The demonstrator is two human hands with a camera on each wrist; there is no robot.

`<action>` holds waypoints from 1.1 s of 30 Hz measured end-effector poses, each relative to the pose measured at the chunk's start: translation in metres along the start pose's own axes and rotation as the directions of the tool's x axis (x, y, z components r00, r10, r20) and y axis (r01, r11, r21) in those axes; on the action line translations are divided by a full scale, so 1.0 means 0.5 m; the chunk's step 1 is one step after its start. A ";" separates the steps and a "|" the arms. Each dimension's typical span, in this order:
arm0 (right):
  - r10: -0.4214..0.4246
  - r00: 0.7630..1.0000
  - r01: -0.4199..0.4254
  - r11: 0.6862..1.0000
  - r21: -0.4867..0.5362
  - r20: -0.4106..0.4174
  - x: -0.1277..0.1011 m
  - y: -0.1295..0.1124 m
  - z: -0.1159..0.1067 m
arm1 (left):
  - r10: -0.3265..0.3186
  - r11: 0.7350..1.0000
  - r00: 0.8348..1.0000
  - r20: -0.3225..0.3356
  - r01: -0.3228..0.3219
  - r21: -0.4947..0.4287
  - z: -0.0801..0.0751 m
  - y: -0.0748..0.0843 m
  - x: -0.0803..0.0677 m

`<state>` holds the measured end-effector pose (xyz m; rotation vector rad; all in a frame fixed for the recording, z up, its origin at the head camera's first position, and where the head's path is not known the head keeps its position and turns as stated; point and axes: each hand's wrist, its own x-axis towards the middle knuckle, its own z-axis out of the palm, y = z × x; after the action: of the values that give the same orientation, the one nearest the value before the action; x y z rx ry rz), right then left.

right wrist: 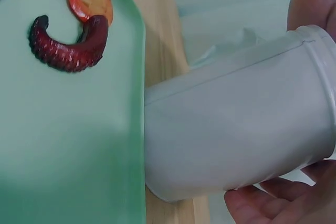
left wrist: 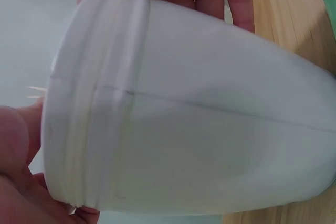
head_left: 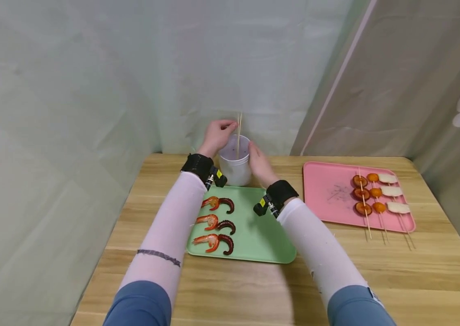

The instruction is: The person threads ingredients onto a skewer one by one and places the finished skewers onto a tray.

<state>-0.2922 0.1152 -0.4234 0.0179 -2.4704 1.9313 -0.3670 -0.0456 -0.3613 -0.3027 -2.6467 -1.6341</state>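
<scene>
At the table's back edge stands a white tub with a ridged rim, its side filling much of the left wrist view. Thin bamboo skewers rise upright from inside it. My left hand is over the tub's left rim and pinches the skewers near their upper part between thumb and fingertips. Against the tub's right side, my right hand holds it, fingers bent along its wall. The skewers' lower ends inside are partly hidden by the rim.
In front of the tub lies a green tray with prawns and dark octopus tentacles in rows at its left. To the right, a pink tray bears skewered mushroom slices, orange balls and white pieces. A curtain hangs behind.
</scene>
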 end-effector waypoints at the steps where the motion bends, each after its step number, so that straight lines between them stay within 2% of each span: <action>1: 0.000 1.000 0.000 1.000 -0.002 -0.001 0.000 0.000 0.000 | -0.002 1.000 1.000 -0.001 0.002 0.000 0.000 -0.001 0.001; 4: -0.003 1.000 0.003 1.000 -0.007 -0.005 -0.002 -0.001 0.001 | -0.013 1.000 1.000 0.001 0.013 -0.003 0.000 -0.002 0.005; 11: 0.004 1.000 -0.004 1.000 -0.017 0.002 -0.002 -0.005 0.005 | -0.016 1.000 0.999 -0.050 0.015 -0.026 -0.003 -0.002 0.007; 24: -0.011 1.000 0.012 0.999 -0.040 0.014 -0.003 -0.008 0.002 | 0.039 0.996 0.995 -0.087 -0.032 0.083 -0.016 -0.009 -0.003; 28: -0.003 0.999 0.006 0.998 -0.058 0.040 0.000 -0.009 -0.005 | 0.060 0.993 0.993 -0.102 -0.049 0.107 -0.024 -0.005 -0.005; 33: 0.021 0.995 -0.016 0.999 -0.048 0.102 -0.004 -0.008 -0.035 | 0.110 0.993 0.980 -0.166 -0.099 0.069 -0.039 0.002 -0.010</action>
<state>-0.2901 0.1312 -0.4151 0.0970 -2.5884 1.9261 -0.3638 -0.0631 -0.3524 -0.2825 -2.5040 -1.4755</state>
